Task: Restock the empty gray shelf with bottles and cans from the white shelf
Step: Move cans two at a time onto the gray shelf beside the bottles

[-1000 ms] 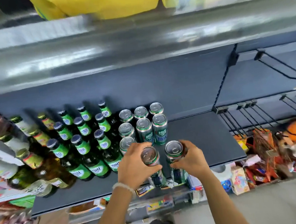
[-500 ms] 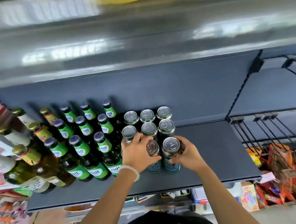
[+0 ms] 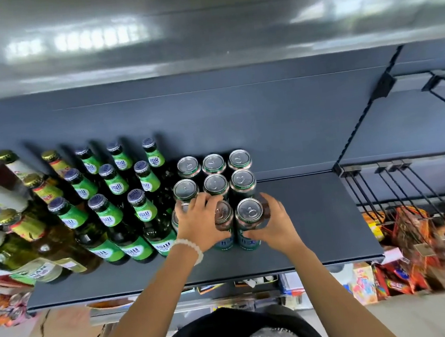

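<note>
we look down at the gray shelf [image 3: 318, 227], which fills the middle of the frame. our left hand [image 3: 204, 225] curls around a can [image 3: 223, 217] in the front row, its fingers reaching over toward the can at the left, which is mostly hidden behind that hand. our right hand [image 3: 275, 223] wraps the neighbouring can [image 3: 249, 221] from its right side, thumb low on the label near the shelf surface. both cans stand upright, touching each other, just in front of six more cans [image 3: 214, 173] set in two rows toward the back panel. we cannot tell whether the bottoms of the held cans rest fully on the shelf, since our hands cover part of them.

left of the cans, green bottles [image 3: 126, 206] with blue caps stand in three rows. further left, gold-capped bottles [image 3: 21, 225] lean out with the wide lens, and the leftmost are cut off by the frame edge. a white beaded bracelet [image 3: 190, 247] sits on our left wrist.

the upper part of the frame is a blurred metal surface with smeared reflections. at the lower right, packaged goods [image 3: 416, 244] hang on wire hooks, too blurred to read. the print on the can labels is also unreadable.
</note>
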